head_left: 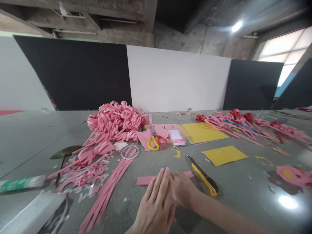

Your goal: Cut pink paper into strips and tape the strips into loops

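A pink paper strip (pixel 143 180) lies crosswise on the grey surface, both its ends showing past my hands. My left hand (pixel 157 198) rests over it with the fingers stretched out. Right against it is my right hand (pixel 184 190), its fingers curled closed over the strip; what they grip is hidden. To the right lies a black and yellow utility knife (pixel 203 177). Scissors (pixel 157 142) with one yellow and one red handle lie ahead, on pink paper. A bundle of long pink paper strips (pixel 109 188) is on the left, under a clear tape roll (pixel 130 151).
A heap of curled pink paper flowers (pixel 114 120) stands far left, near paper scraps (pixel 83 178), a green-white tube (pixel 23 183) and a white box (pixel 36 213). Yellow sheets (pixel 204 131), a folded yellow piece (pixel 225 155) and more paper flowers (pixel 236 123) lie right. Panels (pixel 177 78) stand behind.
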Available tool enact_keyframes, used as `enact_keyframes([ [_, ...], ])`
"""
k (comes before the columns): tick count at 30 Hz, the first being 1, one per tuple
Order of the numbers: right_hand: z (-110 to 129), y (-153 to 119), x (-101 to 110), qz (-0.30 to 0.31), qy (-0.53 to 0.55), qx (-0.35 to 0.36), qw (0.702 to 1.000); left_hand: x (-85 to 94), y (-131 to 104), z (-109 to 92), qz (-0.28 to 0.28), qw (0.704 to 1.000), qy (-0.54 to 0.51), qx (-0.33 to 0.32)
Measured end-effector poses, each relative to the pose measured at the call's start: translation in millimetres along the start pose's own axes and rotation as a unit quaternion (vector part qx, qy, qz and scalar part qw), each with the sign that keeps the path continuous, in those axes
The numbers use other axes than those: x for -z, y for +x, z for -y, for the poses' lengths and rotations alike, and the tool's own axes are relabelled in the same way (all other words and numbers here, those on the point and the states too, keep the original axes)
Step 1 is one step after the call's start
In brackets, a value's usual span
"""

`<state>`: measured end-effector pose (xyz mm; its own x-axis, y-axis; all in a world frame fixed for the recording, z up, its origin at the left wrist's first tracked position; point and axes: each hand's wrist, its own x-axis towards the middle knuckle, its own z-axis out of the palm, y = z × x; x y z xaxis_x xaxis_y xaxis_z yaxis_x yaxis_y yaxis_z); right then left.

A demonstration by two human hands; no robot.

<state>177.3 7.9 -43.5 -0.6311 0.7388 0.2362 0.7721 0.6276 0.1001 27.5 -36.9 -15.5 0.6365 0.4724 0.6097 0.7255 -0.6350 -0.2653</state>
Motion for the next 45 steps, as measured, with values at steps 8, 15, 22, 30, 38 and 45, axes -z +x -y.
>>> enact_keyframes([
  [8,-7.3,-3.8,13.8,0.026,0.093,-0.017,0.995,-11.4,-5.6,9.7,0.255,0.929,-0.257,0.072],
  [15,-18.6,-6.9,40.2,0.026,0.199,-0.075,0.977,-13.4,-5.8,15.0,0.279,0.921,-0.258,0.086],
  [22,-39.6,-4.8,40.1,0.008,0.184,-0.049,0.982,-9.2,-3.0,12.9,0.281,0.931,-0.194,0.130],
  [30,-41.2,-5.4,37.3,0.014,0.204,-0.045,0.978,-11.5,-5.2,17.1,0.271,0.924,-0.242,0.117],
  [38,-44.5,-2.7,30.8,0.019,0.184,-0.081,0.979,-7.8,-0.3,18.3,0.306,0.909,-0.261,0.112],
  [45,-44.4,0.4,31.2,0.050,0.158,-0.112,0.980,-8.7,-2.1,17.7,0.299,0.911,-0.258,0.117],
])
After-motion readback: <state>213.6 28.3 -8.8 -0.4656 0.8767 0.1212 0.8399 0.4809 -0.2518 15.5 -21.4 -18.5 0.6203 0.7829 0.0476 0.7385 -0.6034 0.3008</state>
